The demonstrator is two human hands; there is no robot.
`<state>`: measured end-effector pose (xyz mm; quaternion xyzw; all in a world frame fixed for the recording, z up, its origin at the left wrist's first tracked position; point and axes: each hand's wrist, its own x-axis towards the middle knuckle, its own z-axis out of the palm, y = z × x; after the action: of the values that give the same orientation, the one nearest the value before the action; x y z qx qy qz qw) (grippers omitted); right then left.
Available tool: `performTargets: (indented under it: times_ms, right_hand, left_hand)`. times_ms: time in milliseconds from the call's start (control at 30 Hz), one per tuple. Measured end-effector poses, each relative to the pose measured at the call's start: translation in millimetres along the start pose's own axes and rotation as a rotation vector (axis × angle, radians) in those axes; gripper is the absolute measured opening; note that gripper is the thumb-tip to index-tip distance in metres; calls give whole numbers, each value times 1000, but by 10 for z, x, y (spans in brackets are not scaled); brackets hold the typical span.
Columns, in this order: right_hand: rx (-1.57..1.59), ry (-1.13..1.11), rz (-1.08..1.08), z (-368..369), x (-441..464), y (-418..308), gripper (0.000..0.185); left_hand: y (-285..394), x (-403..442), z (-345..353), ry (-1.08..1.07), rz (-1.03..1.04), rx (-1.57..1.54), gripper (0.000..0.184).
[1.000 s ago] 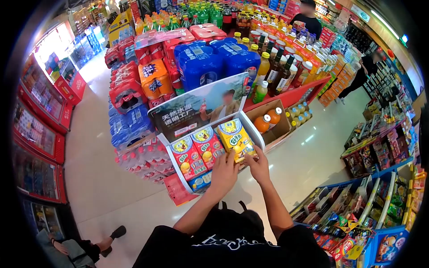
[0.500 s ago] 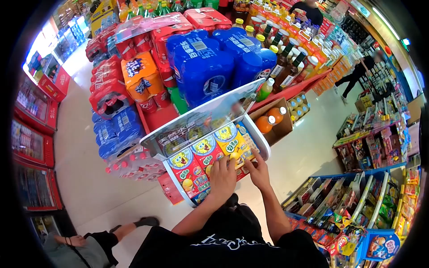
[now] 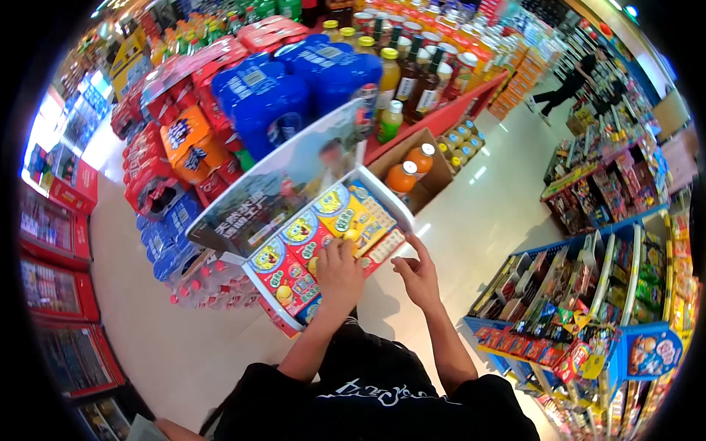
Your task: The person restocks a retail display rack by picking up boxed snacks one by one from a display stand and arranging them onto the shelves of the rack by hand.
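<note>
Snack boxes sit in a white tray near the middle of the frame, right in front of you. Two red ones lie on the left side of the tray, and a yellow one lies beside them on the right. Each of these has a round yellow cartoon face at its top end (a happy one, with big eyes). A picture board stands up along the back of the tray.

Your left hand lies on top of the boxes, with its fingers close together near the middle. I can't tell if it is gripping one. Your right hand is just beside the tray's lower right corner. Its thumb and pointing finger are apart, with a gap between them.

Behind the board, toward the top of the frame, big blue drink packs sit next to an orange pack. Right of the tray, two orange bottles stand in a brown cardboard box. Snack shelves fill the lower right, and red fridges line the left edge. Far off in the upper right, there is a person in dark clothes.
</note>
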<state>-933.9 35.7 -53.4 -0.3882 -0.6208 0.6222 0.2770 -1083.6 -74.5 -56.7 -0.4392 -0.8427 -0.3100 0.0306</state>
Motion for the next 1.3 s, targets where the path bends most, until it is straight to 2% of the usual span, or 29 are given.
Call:
performTargets:
  times_ms: [100, 200, 233, 300, 400, 433, 600, 767, 900, 967, 1133, 1300]
  right_hand:
    - [-7, 63, 62, -401, -379, 17, 65]
    - [-33, 145, 14, -889, -801, 376, 68]
    - [-80, 175, 83, -987, -1091, 386, 67]
    - [-139, 246, 68, -1378, -1344, 507, 68]
    - [-134, 388, 83, -1838, -1954, 635, 68]
    - [-108, 439, 94, -1961, -2215, 693, 67]
    - [-99, 684, 99, -2611, -3160, 1040, 61]
    - [-103, 795, 127, -2864, -3767, 1131, 61]
    - [-40, 832, 184, -2920, -4010, 1087, 63]
    - [-28, 810, 178, -2896, -4046, 1292, 65]
    - [-142, 764, 230, -2849, -3953, 1173, 70]
    - [-162, 762, 235, -2746, -3712, 1097, 77]
  left_hand:
    - [91, -36, -30, 7, -8, 22, 50]
    - [225, -177, -72, 96, 62, 26, 52]
    - [279, -346, -120, 73, 69, 22, 53]
    - [561, -475, -65, 78, 107, -27, 54]
    - [966, -877, 116, -33, 221, -216, 54]
    - [1085, -1044, 190, -66, 315, -156, 55]
    - [1977, -1674, 563, -301, 480, -327, 54]
    - [2642, -2029, 508, -419, 625, -424, 54]
    - [2674, -2222, 581, -658, 822, -360, 54]
    - [2643, -2279, 549, -810, 937, -303, 54]
    - [2372, -2444, 585, -925, 954, -187, 52]
    - [2162, -2215, 535, -1013, 970, -81, 49]
